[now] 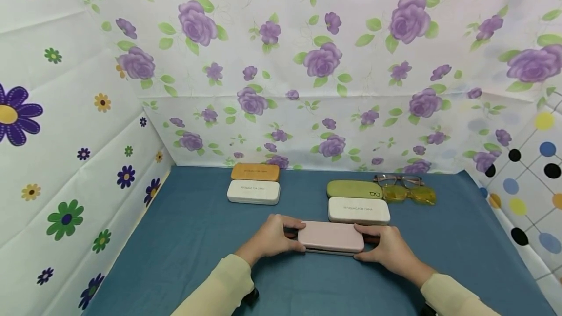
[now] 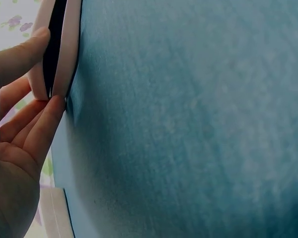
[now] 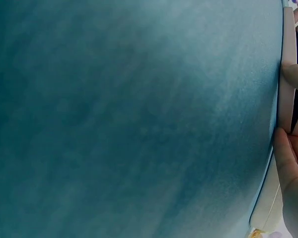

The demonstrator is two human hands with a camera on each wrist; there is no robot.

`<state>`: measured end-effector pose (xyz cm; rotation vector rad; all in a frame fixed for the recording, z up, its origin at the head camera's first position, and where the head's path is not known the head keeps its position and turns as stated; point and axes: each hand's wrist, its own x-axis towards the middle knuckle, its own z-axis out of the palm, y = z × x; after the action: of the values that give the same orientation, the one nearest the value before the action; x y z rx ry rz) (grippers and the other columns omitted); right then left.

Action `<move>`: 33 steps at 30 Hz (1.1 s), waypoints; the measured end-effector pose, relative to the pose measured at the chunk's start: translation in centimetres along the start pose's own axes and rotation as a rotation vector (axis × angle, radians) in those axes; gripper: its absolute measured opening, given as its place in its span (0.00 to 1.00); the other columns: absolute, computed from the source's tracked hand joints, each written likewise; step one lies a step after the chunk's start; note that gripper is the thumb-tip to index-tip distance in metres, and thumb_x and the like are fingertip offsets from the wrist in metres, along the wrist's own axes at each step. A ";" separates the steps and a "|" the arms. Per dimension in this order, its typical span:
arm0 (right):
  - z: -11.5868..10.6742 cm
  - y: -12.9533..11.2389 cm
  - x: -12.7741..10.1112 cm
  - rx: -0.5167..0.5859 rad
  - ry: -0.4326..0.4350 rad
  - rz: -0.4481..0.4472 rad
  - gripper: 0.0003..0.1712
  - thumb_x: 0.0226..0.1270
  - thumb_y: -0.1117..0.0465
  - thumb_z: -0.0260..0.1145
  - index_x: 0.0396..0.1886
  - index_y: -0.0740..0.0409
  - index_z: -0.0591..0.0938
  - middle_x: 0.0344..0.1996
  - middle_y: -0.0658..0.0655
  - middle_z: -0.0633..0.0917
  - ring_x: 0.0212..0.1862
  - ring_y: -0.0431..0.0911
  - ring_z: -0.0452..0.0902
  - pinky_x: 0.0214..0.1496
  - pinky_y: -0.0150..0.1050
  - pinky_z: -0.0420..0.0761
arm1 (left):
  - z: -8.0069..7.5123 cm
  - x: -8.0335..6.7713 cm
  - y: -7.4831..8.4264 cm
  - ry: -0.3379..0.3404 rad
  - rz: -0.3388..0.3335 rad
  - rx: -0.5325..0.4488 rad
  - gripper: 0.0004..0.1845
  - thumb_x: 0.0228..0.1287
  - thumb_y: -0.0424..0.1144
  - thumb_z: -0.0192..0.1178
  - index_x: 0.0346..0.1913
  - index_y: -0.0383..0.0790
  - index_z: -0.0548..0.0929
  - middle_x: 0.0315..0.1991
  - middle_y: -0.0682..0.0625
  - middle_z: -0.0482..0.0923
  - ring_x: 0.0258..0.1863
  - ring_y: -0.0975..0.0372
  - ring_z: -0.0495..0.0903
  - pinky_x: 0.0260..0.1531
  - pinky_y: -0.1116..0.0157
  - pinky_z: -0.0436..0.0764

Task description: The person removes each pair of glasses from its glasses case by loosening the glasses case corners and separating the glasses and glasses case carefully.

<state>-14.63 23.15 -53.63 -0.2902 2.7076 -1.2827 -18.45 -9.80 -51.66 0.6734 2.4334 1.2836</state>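
Just on the near side of the white case (image 1: 358, 210) that adjoins the green case (image 1: 351, 189), the slightly ajar pink case (image 1: 331, 236) stretches lengthwise between the hands; left hand (image 1: 277, 239) and right hand (image 1: 392, 251) grip opposite ends, equally close.

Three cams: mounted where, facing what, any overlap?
Head: on the head, facing forward and down at the blue cloth; left hand, right hand, sleeves show.
Left wrist: on that wrist, facing the cloth and pink case; left hand shows.
Right wrist: on that wrist, facing the same; right hand shows, plus a sliver of the left.
Wrist views share the case's open gap, from opposite ends.
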 end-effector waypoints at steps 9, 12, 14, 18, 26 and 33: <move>0.0 0.0 -0.1 0.009 -0.004 -0.026 0.43 0.32 0.48 0.82 0.57 0.42 0.79 0.52 0.47 0.83 0.49 0.37 0.82 0.41 0.29 0.82 | -0.1 0.2 -0.1 -0.011 0.019 -0.013 0.32 0.44 0.49 0.74 0.56 0.48 0.80 0.52 0.56 0.80 0.47 0.71 0.81 0.40 0.72 0.82; 0.0 -0.1 -0.1 0.016 -0.005 -0.012 0.44 0.32 0.49 0.82 0.57 0.42 0.79 0.52 0.48 0.83 0.49 0.38 0.82 0.41 0.30 0.82 | -0.2 0.1 -0.1 -0.013 0.020 -0.029 0.31 0.46 0.49 0.73 0.57 0.47 0.80 0.52 0.55 0.81 0.46 0.70 0.81 0.39 0.73 0.81; 0.0 -0.2 -0.1 0.019 -0.001 -0.007 0.44 0.31 0.49 0.82 0.57 0.42 0.78 0.52 0.49 0.83 0.49 0.39 0.82 0.41 0.30 0.82 | -0.2 0.1 -0.1 -0.008 0.023 -0.028 0.30 0.48 0.49 0.72 0.57 0.47 0.80 0.52 0.55 0.81 0.46 0.70 0.81 0.40 0.73 0.81; 0.1 -0.1 0.0 0.026 0.008 -0.008 0.45 0.30 0.49 0.82 0.58 0.41 0.78 0.51 0.50 0.83 0.48 0.40 0.82 0.41 0.31 0.83 | -0.2 0.2 0.0 0.008 0.026 -0.006 0.27 0.51 0.50 0.70 0.56 0.49 0.80 0.52 0.57 0.81 0.46 0.72 0.80 0.41 0.74 0.80; 0.2 0.1 0.0 0.046 0.004 0.008 0.46 0.28 0.49 0.83 0.58 0.40 0.78 0.51 0.49 0.83 0.48 0.40 0.82 0.41 0.31 0.82 | -0.1 0.1 -0.4 0.031 0.036 -0.034 0.25 0.53 0.53 0.67 0.55 0.52 0.80 0.51 0.56 0.82 0.47 0.69 0.80 0.42 0.71 0.80; 0.0 0.1 0.2 0.084 -0.008 0.002 0.47 0.29 0.49 0.82 0.59 0.41 0.77 0.52 0.51 0.82 0.50 0.43 0.82 0.43 0.33 0.83 | -0.1 0.3 -0.6 0.047 0.022 -0.059 0.24 0.53 0.53 0.67 0.54 0.55 0.81 0.50 0.57 0.82 0.47 0.68 0.80 0.42 0.68 0.81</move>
<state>-14.85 23.16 -53.73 -0.2822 2.6385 -1.3867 -18.91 -9.97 -52.10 0.6628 2.4213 1.3881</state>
